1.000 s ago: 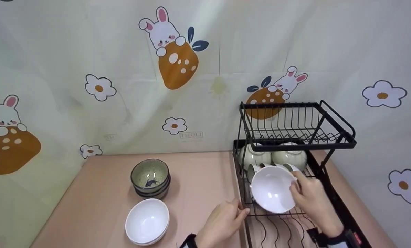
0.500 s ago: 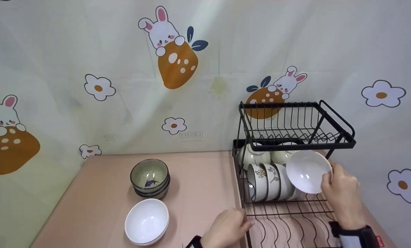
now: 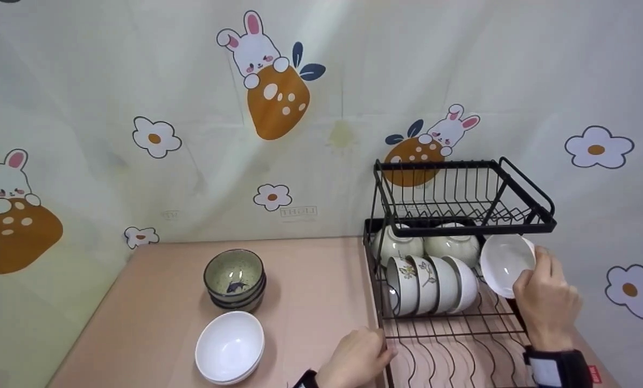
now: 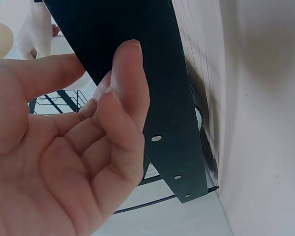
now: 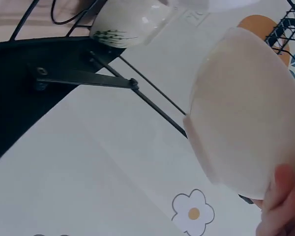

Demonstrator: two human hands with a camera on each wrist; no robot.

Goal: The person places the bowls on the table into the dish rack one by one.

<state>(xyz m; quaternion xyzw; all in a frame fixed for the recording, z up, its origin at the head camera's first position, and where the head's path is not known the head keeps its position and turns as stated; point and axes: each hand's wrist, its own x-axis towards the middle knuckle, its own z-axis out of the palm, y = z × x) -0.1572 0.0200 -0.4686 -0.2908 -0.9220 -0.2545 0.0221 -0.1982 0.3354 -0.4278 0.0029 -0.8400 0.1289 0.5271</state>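
Note:
My right hand [image 3: 549, 302] grips a white bowl [image 3: 503, 264] by its right rim, its hollow turned towards me, at the right side of the black dish rack [image 3: 475, 230]. In the right wrist view, the fingers [image 5: 282, 189] press against the bowl's pale outer wall. My left hand [image 3: 354, 357] holds the rack's left edge. Its thumb and curled fingers [image 4: 130, 83] meet at the dark side panel [image 4: 160, 113] in the left wrist view. Several bowls [image 3: 442, 285] stand on edge in a row in the lower tier, left of the held bowl.
Two upturned pale bowls [image 3: 453, 248] sit at the back of the lower tier. The wire upper basket [image 3: 440, 207] overhangs them. On the pink table [image 3: 310, 291], a stack of green bowls [image 3: 235, 277] stands behind stacked white bowls [image 3: 230, 347].
My right hand has carried the white bowl rightwards, from in front of the bowl row to beside it at the rack's right. The left hand has stayed at the left edge.

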